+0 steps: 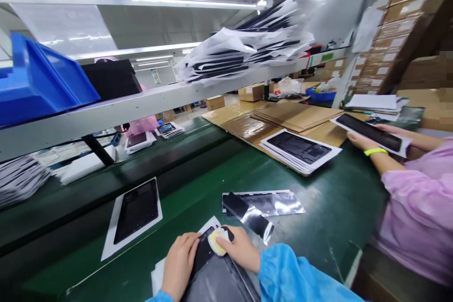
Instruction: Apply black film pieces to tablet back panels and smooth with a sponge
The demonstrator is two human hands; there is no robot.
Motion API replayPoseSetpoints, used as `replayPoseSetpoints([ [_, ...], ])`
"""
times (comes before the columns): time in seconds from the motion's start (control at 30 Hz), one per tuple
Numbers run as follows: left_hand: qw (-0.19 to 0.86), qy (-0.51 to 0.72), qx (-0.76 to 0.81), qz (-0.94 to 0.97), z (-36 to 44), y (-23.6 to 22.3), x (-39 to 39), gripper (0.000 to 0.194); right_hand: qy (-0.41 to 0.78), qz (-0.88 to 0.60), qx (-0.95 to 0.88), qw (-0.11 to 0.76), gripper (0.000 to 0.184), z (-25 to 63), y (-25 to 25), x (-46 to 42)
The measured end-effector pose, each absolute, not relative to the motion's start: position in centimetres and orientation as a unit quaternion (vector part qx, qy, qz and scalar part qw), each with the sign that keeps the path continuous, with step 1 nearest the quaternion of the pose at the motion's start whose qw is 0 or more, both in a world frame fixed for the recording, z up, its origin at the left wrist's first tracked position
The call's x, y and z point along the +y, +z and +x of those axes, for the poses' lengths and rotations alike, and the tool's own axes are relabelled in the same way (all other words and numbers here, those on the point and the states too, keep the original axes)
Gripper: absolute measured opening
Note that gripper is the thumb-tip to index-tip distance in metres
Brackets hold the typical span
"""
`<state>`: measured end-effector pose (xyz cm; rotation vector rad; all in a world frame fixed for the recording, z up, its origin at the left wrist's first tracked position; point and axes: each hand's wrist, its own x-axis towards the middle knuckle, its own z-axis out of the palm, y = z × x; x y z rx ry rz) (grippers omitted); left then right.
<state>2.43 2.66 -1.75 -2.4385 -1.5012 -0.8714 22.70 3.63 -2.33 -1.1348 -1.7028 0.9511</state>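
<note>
My left hand (pixel 180 259) lies along the left edge of a dark, flat rectangular panel (pixel 212 277), with its fingers stretched toward the panel's far end. In my right hand (pixel 242 247) a yellowish-white sponge pad (pixel 218 240) is pinched, and it rests against the panel's far part. White paper sheets (pixel 158 276) stick out beneath the panel. Just beyond my right hand, a dark strip with glossy clear film (pixel 244 212) lies across another film-covered panel (pixel 279 203). The panel's near end is cut off by the frame.
On the green bench (pixel 198 170), a black panel on white paper (pixel 138 210) lies left. A stack of panels and paper (pixel 300 147) sits on cardboard (pixel 244 125). At right a co-worker in pink (pixel 421 198) holds another panel (pixel 370 132). An overhead shelf (pixel 152 102) carries blue bins (pixel 46 78).
</note>
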Motion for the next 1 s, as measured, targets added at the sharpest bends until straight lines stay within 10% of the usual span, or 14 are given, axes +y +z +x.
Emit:
replayPoseSetpoints([
  [0.7,-0.086,-0.318,-0.559,-0.761,-0.6,-8.8,4.3,0.043,0.485,-0.425,-0.645,0.41,0.027,23.0,-7.4,5.2],
  [1.0,-0.159,-0.289,-0.589,-0.738,2.2,-3.8,2.5,0.026,0.6,-0.439,-0.53,0.408,0.05,23.9,-6.7,7.3],
])
